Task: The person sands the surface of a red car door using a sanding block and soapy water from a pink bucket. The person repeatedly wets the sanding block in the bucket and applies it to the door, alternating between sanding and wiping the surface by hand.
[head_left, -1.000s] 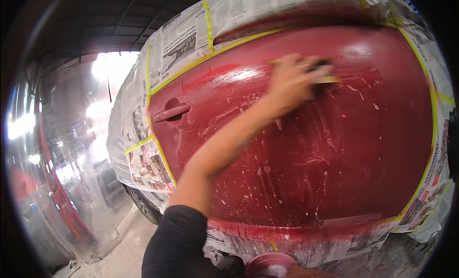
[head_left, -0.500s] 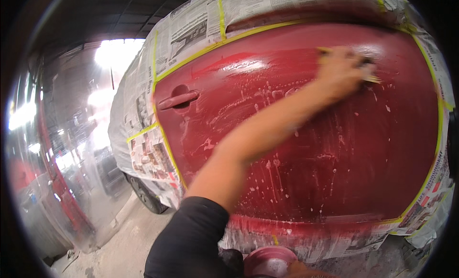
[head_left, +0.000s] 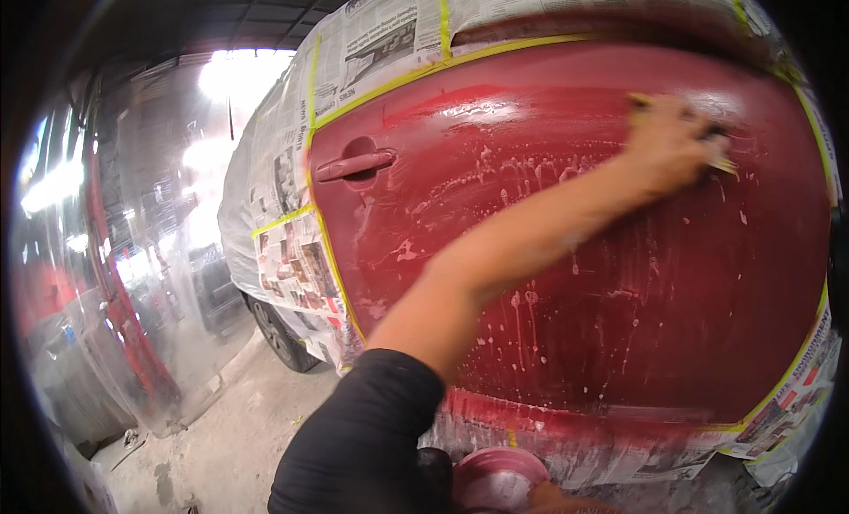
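My left hand (head_left: pixel 672 152) is at the upper right of a red car door (head_left: pixel 548 337), fingers closed over a flat sanding pad (head_left: pixel 727 166). Only the pad's yellowish edges show past the fingers, and its face against the paint is hidden. Wet suds and whitish drips streak the door below the hand. Low at the bottom edge, my right hand (head_left: pixel 562 498) grips the rim of a pink bowl (head_left: pixel 500 461) with cloudy liquid in it. Its fingers are partly cut off by the frame.
Newspaper (head_left: pixel 380 50) and yellow tape (head_left: pixel 447 19) mask the body around the door. A door handle (head_left: pixel 355 166) sticks out at the left. Further left are a wheel (head_left: pixel 281 333), a red post (head_left: pixel 133 315) and clear plastic sheeting (head_left: pixel 190 240) above the concrete floor (head_left: pixel 221 426).
My view has tilted and shifted, so the door sits further right in it. My left hand has slid slightly right across the paint with the pad. The right hand still holds the bowl.
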### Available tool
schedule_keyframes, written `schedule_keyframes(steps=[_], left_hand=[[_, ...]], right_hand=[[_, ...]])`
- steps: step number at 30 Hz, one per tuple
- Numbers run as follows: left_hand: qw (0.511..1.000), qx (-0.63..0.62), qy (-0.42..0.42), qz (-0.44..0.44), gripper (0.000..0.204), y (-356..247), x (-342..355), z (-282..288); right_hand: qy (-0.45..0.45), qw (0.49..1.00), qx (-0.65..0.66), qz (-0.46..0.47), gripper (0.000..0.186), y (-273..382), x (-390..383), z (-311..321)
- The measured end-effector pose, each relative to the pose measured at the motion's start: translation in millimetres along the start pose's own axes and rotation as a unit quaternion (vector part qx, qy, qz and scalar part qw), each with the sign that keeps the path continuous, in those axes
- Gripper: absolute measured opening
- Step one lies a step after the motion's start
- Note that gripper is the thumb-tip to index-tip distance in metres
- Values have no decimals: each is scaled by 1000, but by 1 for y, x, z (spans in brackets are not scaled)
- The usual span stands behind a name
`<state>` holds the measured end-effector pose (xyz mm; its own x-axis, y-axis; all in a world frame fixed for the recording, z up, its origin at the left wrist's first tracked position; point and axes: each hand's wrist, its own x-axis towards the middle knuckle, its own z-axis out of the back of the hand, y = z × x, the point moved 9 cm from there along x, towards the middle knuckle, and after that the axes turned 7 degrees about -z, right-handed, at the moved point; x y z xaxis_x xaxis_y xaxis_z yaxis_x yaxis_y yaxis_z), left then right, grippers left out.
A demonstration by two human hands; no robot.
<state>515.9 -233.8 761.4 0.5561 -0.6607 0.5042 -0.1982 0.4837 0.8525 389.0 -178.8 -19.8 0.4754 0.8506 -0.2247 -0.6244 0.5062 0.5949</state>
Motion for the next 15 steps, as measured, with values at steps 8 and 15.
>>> schedule_keyframes(steps=[8, 15], left_hand=[[995, 84, -10, 59, 50, 19, -69, 44], [995, 25, -100, 6, 27, -35, 32, -39]], right_hand=[[94, 983, -149, 46, 28, 6, -14, 10], [30, 996, -83, 25, 24, 23, -11, 33]])
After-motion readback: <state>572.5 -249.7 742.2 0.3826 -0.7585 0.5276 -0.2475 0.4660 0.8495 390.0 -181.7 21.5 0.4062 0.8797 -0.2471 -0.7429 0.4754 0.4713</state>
